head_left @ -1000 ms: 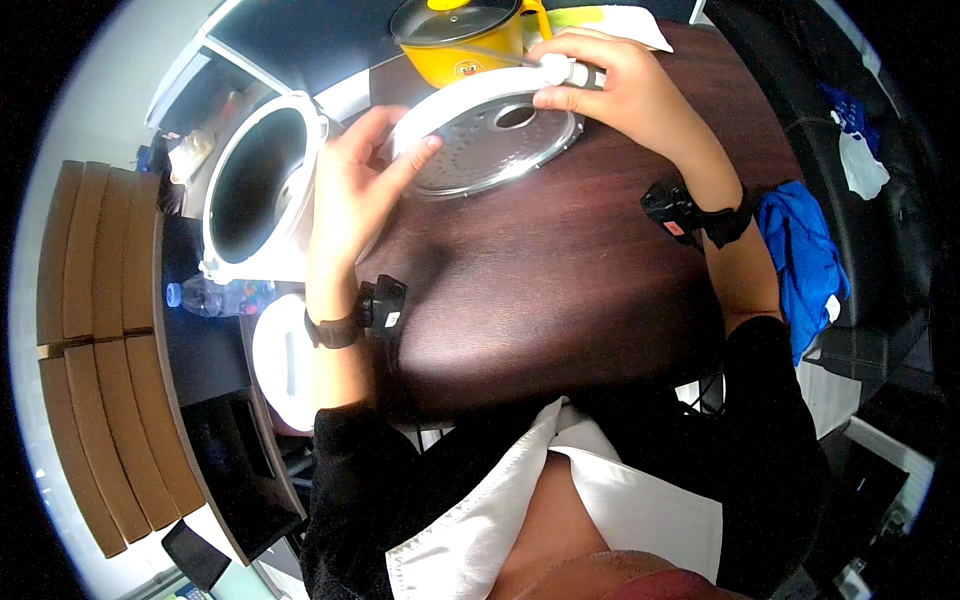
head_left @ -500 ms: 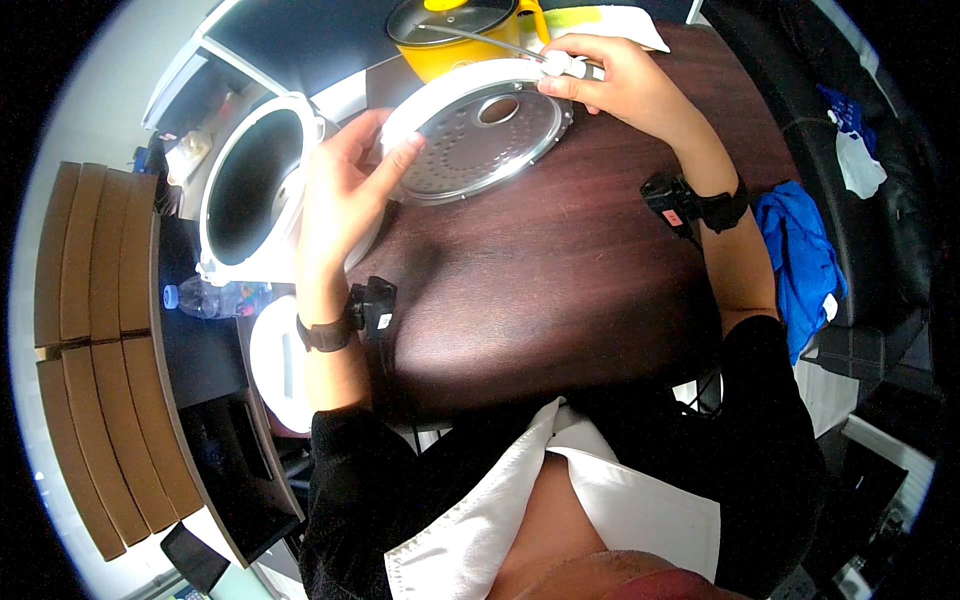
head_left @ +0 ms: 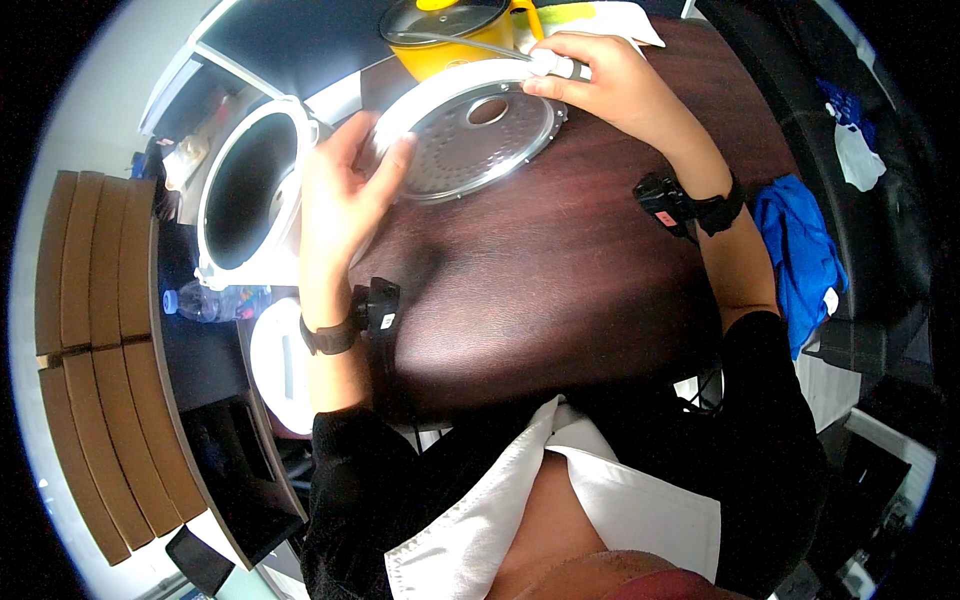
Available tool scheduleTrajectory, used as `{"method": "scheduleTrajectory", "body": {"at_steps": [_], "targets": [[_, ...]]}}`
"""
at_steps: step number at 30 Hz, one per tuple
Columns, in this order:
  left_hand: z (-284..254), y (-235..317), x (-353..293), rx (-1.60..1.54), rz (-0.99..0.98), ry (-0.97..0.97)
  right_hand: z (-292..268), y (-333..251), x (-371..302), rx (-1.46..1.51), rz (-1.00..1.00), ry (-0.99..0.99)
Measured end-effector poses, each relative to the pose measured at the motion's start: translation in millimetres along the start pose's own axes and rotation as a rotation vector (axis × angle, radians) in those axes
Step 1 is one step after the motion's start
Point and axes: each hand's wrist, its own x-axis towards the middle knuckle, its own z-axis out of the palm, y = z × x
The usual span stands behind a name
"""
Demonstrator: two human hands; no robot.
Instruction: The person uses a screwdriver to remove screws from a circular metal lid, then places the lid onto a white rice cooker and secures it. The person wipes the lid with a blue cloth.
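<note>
My right hand [head_left: 620, 85] is closed around the white and grey handle of a screwdriver [head_left: 470, 42], its long metal shaft pointing left. That hand's thumb lies at the upper right rim of a round lid [head_left: 470, 150], which has a white outer ring and a shiny metal plate with small bumps and an oval hole. The lid leans tilted above the table. My left hand [head_left: 345, 190] is at the lid's left edge, the rim passing between thumb and fingers. Its fingertips are blurred and partly hidden.
A white appliance [head_left: 255, 195] with a dark round face stands at the left. Behind the lid is a yellow pot [head_left: 440, 60] with a glass cover, beside a cloth [head_left: 610, 20]. A plastic bottle [head_left: 215, 302], brown boxes [head_left: 110, 260] and a blue cloth [head_left: 795, 250] surround the dark table [head_left: 560, 290].
The lid, the screwdriver and my right hand have shifted slightly left. My left thumb has lifted a little along the rim.
</note>
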Motion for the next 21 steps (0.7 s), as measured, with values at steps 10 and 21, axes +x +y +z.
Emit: {"method": "scheduleTrajectory", "body": {"at_steps": [10, 21], "targets": [[10, -12, 4, -0.205, -0.011, -0.019, -7, -3, 0, -0.081, -0.070, 0.065], [23, -20, 8, -0.318, -0.089, 0.145, -48, -38, -38, -0.243, 0.120, -0.107]]}}
